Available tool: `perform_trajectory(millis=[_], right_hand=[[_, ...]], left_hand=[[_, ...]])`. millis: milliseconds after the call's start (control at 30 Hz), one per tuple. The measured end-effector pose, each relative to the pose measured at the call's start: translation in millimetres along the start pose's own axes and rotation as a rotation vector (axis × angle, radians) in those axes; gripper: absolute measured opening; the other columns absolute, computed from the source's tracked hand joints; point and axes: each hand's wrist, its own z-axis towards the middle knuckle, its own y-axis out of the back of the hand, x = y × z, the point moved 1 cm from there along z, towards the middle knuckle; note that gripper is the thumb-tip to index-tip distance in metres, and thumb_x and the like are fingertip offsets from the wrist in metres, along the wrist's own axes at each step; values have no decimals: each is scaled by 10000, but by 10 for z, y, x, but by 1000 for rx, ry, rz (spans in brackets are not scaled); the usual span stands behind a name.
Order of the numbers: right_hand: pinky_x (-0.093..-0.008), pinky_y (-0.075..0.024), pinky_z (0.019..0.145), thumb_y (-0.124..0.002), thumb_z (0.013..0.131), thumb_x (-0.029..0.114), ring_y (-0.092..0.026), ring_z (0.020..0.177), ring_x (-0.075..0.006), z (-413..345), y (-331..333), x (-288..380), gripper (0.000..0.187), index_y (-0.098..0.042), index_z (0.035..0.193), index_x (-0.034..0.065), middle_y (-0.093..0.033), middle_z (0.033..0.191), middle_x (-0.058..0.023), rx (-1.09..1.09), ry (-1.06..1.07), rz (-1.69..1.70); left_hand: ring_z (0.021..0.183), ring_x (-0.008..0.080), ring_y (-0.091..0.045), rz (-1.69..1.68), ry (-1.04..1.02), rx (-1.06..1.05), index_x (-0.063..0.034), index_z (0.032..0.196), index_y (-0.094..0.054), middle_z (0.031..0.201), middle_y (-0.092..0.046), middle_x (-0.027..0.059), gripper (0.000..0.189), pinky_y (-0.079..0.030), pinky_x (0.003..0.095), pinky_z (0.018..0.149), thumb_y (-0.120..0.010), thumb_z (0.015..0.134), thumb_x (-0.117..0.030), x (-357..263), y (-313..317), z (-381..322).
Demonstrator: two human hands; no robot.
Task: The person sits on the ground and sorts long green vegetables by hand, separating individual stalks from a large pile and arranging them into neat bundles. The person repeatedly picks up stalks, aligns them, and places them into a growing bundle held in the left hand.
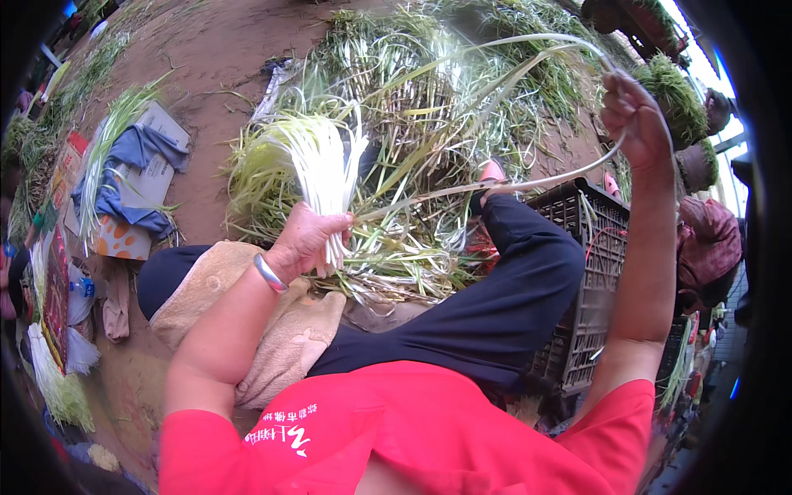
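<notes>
My left hand (pixel 306 235) is closed around a thick bunch of white vegetable stalks (pixel 322 164), probably blanched garlic chives. Their pale yellow-green leaves droop away to the left. Raised at the far right, my right hand (pixel 637 120) is a fist gripping a few long pale strands (pixel 550 180), blurred by motion. One strand stretches from near the left thumb to the right fist, and others arch over above it. Below the bunch, cut leaves and stalks (pixel 396 269) litter the ground between my legs. A tan towel (pixel 210 278) covers my left thigh.
Loose green stalks (pixel 427 93) are heaped ahead. A dark plastic crate (pixel 588 272) stands beside my right leg. At left, a carton (pixel 158 179) carries a blue cloth (pixel 139 145) and more stalks (pixel 105 154). Another person (pixel 708 247) bends at the far right.
</notes>
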Motion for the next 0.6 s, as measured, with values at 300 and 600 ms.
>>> perform_trajectory(millis=[300, 600], right_hand=[[-199, -304, 451, -352, 898, 103, -393, 479, -69, 434, -49, -247, 286, -392, 1121, -71, -589, 796, -84, 93, -31, 222], [-185, -282, 398, -370, 897, 139, -368, 426, -47, 845, -1549, -2231, 130, -426, 841, 36, -458, 580, 11, -100, -394, 395]], left_hand=[[698, 130, -574, -78, 93, 75, 15, 1055, -484, 892, -571, 54, 357, -491, 237, 549, -631, 744, -80, -98, -12, -82], [817, 173, -580, -330, 77, 204, 2, 1203, -353, 1098, -517, 156, 541, -534, 254, 614, -627, 763, -156, -134, -26, -243]])
